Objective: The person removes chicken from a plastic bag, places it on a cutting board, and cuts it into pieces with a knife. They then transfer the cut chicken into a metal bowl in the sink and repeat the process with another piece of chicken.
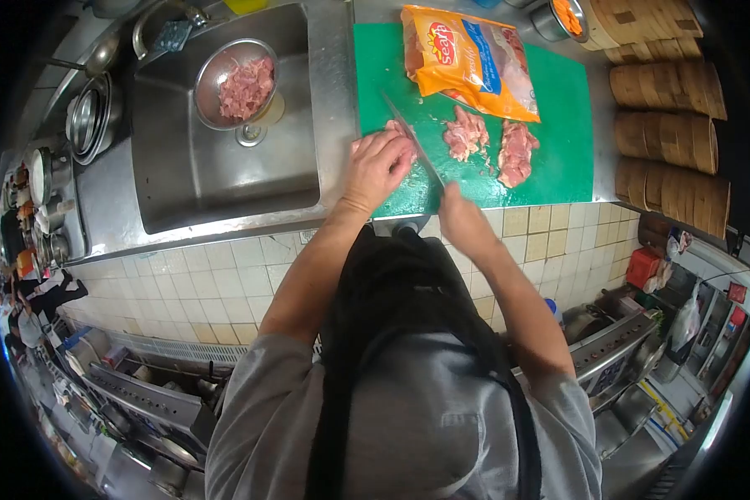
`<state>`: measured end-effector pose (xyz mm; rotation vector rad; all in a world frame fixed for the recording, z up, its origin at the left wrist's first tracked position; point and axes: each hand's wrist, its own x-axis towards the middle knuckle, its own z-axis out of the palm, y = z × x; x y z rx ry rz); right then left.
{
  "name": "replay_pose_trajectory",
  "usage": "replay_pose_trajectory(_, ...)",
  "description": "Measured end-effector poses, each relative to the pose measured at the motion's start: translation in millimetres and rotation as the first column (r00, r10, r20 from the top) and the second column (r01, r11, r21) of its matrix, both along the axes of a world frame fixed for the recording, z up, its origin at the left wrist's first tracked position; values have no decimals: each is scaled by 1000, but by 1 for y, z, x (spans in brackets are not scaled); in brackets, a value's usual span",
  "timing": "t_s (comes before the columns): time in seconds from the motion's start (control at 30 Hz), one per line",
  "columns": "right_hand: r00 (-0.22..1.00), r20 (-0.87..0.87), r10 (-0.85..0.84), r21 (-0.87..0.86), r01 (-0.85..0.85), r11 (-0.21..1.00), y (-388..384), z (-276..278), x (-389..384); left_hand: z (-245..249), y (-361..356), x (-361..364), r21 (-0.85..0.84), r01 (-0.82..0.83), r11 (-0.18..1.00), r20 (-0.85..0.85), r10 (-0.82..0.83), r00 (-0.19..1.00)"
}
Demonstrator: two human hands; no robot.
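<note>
My left hand (381,167) presses its curled fingers on a piece of raw chicken (394,127) at the left side of the green cutting board (558,167). Most of that piece is hidden under the hand. In my right hand (465,218) is the handle of a long knife (421,150). Its blade slants up and left across the board, close beside the left fingers. To the right of the blade lie a small pile of raw chicken (466,133) and a longer flattened piece (517,154). Behind them lies an orange Seara bag (473,58) with more meat inside.
Left of the board is a steel sink (267,179) with a metal bowl (204,104) of cut meat (246,87) in it. Bamboo steamers (667,133) line the right side. A metal container (558,21) with orange pieces stands at the back. Stacked bowls (92,125) stand far left.
</note>
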<state>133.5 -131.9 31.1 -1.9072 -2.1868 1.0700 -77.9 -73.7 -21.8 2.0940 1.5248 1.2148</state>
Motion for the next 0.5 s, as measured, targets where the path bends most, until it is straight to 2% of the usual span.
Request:
replay_pose_trajectory(0.1,995,87,54,2,-55,998,50,-1,-26,-1,-2,2,9,-14,1000,-6,14,1000)
replay_pose_trajectory(0.2,996,75,38,8,-39,999,24,-14,-14,-1,-1,1,15,-31,999,5,31,1000)
replay_pose_trajectory(0.27,992,128,-15,-92,27,995,-20,1,8,-3,-2,2,4,-30,1000,17,30,999)
replay_pose_trajectory(0.33,991,131,-29,-84,40,996,-60,4,31,-7,-3,1,-12,-29,1000,25,29,999)
replay_pose_trajectory(0.5,982,182,-43,-14,46,999,-71,8,42,-3,-2,0,-39,-6,999,54,8,998)
